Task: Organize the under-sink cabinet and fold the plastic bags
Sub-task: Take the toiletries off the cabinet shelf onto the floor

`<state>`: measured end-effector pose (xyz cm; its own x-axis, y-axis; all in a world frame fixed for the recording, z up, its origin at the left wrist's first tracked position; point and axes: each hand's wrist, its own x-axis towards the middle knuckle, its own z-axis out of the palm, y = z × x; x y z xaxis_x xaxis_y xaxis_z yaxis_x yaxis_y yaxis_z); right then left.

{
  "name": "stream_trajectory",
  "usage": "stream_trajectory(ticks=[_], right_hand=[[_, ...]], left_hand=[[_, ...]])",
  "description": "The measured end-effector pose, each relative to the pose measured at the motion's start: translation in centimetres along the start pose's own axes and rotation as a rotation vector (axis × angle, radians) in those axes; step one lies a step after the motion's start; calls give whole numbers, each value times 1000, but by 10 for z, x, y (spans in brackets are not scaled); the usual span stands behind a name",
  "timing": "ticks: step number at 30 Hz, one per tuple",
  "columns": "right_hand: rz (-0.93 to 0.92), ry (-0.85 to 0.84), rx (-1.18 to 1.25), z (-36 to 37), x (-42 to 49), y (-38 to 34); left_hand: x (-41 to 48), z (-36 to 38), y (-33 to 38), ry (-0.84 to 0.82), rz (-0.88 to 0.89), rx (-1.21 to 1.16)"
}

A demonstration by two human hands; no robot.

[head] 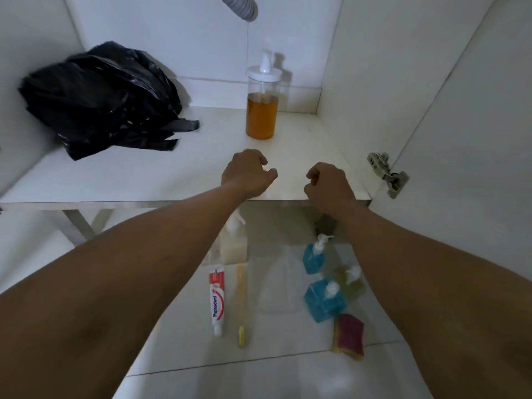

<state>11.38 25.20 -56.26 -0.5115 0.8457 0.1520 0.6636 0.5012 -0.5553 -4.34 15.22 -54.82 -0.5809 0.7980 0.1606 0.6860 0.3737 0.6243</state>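
Both hands hover over the front edge of the cabinet shelf (144, 174). The left hand (247, 175) and the right hand (328, 187) are close together but do not touch. The fingers (260, 159) of both are curled inward, narrow, and I see nothing held in them.

The black plastic bags (100, 96) lie in a loose, crumpled heap on the shelf, well to the left of the left fingers and further back, against the side wall. They are not folded. A pump bottle (262, 110) with amber liquid stands upright just behind the left fingers, near the back wall.

Below the fingers, on the floor (288, 370), other things are laid out: a toothpaste tube (217, 298) and a toothbrush (241, 300) side by side under the left arm, and two blue bottles (322, 300) and a sponge (349, 335) nearer to the right arm.

I judge that the sorting is in the middle — things taken out wait on the floor, and the bags are untouched. The next move, I think, is one of two: reach left and back to pull the heap forward for folding, or go down for a bottle. The bags are thin and slippery, so the fingers must open wide and take one bag apart from the others — not the whole heap.
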Motion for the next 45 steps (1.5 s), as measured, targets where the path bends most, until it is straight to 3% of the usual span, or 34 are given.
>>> stream_trajectory(ticks=[5, 12, 16, 23, 31, 38, 45], right_hand=[[36, -73, 155, 41, 57, -32], [144, 46, 414, 92, 143, -31], [261, 81, 627, 98, 190, -27], [165, 37, 773, 105, 226, -22], [35, 23, 676, 94, 193, -33], [-14, 9, 723, 75, 136, -49], [-5, 26, 543, 34, 67, -76]], left_hand=[[45, 11, -30, 18, -175, -113], [127, 44, -56, 137, -184, -219], [172, 57, -61, 201, -165, -122], [199, 60, -55, 205, -112, -94], [180, 54, -62, 300, -95, -270], [125, 40, -66, 233, -43, -636], [56, 5, -57, 177, 17, -551]])
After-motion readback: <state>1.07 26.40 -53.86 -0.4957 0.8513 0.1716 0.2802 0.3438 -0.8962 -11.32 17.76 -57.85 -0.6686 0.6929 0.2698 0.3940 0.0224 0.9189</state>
